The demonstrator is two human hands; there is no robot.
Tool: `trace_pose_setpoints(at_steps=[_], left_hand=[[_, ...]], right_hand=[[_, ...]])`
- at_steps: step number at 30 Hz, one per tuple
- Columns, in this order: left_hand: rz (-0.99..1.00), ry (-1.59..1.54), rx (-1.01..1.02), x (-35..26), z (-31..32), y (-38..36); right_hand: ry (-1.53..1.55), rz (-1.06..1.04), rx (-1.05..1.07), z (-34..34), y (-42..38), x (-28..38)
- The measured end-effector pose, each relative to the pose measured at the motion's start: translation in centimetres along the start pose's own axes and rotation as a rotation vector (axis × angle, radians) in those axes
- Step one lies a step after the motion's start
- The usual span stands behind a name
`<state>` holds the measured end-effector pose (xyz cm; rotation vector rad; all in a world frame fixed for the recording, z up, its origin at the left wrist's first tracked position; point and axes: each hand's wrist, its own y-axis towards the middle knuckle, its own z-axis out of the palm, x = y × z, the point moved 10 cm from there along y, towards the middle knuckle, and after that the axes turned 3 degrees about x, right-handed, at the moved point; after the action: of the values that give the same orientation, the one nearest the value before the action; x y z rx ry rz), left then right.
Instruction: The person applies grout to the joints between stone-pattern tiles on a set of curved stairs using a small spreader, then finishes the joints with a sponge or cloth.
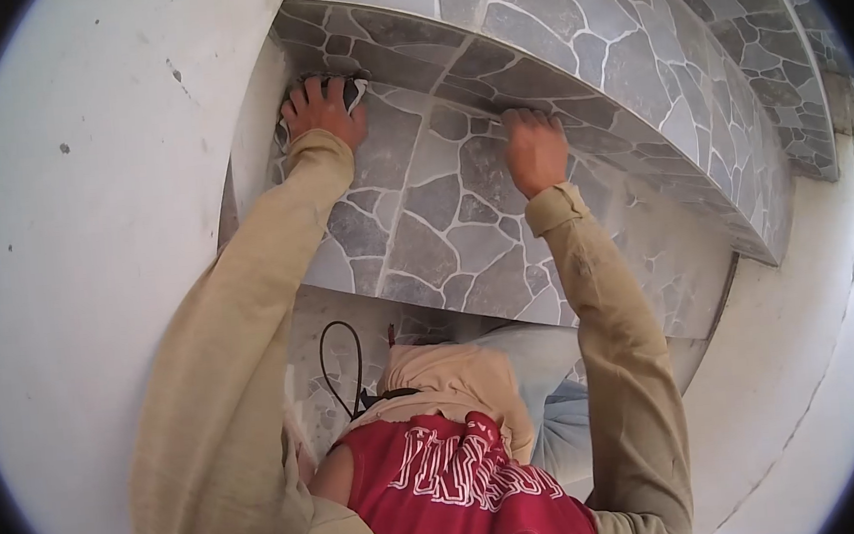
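My left hand (325,116) presses down in the left inner corner of a stone-patterned tiled step (414,233), fingers bent over a crumpled dark-and-white thing (357,94), perhaps a cloth. Most of that thing is hidden beneath the palm. Farther right, my right hand (536,150) is closed, its curled fingers at the joint where the tread meets the riser (477,72). Whatever those fingers may hold is out of sight. Pale, dusty film covers the tread's right part.
A white wall (110,192) with dark specks borders the steps on the left. Higher tiled steps (568,15) rise ahead, with overhanging edges. A low pale wall (804,338) runs along the right. Below my arms, a dark cable loop (342,369) hangs near my waist.
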<state>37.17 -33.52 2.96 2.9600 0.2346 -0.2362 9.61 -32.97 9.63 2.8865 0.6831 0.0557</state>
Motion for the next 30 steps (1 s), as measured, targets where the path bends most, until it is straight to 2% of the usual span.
trace_pose_setpoints(at_steps=[4, 7, 9, 13, 16, 19, 21, 24, 25, 27, 30], left_hand=[[0.013, 0.021, -0.04, -0.2, -0.3, -0.1], [0.01, 0.01, -0.009, 0.2, 0.2, -0.4], [0.013, -0.011, -0.049, -0.2, -0.2, -0.1], [0.003, 0.003, -0.034, 0.0, -0.4, -0.1], [0.042, -0.008, -0.067, -0.6, -0.6, -0.2], [-0.008, -0.005, -0.043, -0.2, -0.4, 0.4], [0.018, 0.004, -0.045, -0.1, -0.2, -0.2], [0.025, -0.025, -0.105, -0.3, -0.7, -0.2], [0.036, -0.028, -0.122, -0.4, -0.7, 0.2], [-0.01, -0.055, -0.085, 0.5, 0.0, 1.1], [0.004, -0.045, -0.18, 0.2, -0.6, 0.6]], right_hand=[[-0.056, -0.034, -0.055, 0.8, -0.6, 0.4], [-0.065, -0.015, 0.022, 2.5, -1.0, 0.9], [-0.035, 0.032, -0.053, 0.2, -0.2, 0.6], [-0.006, 0.027, -0.01, 2.4, -0.4, 1.3], [0.017, 0.052, -0.045, 0.7, 0.0, 0.9], [-0.051, -0.025, 0.01, 2.8, 0.0, 2.0], [0.044, 0.043, 0.088, 0.8, 1.0, 1.7], [-0.051, 0.006, 0.019, 3.2, -0.4, 2.9], [-0.06, 0.013, 0.001, 2.8, -0.5, 2.2], [0.028, 0.022, 0.142, 2.1, -0.6, 1.5], [0.149, 0.048, 0.1, -7.0, -5.6, -0.7]])
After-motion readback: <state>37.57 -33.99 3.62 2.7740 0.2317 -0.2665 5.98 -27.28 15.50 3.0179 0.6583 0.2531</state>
